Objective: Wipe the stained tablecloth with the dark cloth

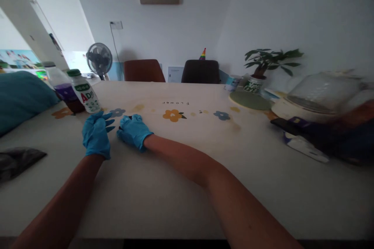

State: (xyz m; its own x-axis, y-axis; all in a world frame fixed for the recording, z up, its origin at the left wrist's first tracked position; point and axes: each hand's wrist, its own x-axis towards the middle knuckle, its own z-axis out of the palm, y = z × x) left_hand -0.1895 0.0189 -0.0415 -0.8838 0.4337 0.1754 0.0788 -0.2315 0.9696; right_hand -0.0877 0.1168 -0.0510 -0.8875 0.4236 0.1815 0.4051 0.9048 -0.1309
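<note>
Both of my hands wear blue gloves and are close together at the left-middle of the white table (181,171). My left hand (97,134) is open, its fingers slightly bent and apart, pointing toward my right hand. Just behind it stands a white bottle with a green cap (84,93); whether the fingers touch it I cannot tell. My right hand (134,129) rests low over the tabletop with its fingers curled. Small dark bits show at its fingertips, but what it holds is mostly hidden.
A purple-labelled bottle (64,91) stands beside the white one. Teal cushion (23,99) and dark cloth (20,159) lie left. At right are a potted plant (253,85) on a green mat (248,101), a tin (233,82), and a clear-lidded pot (315,97).
</note>
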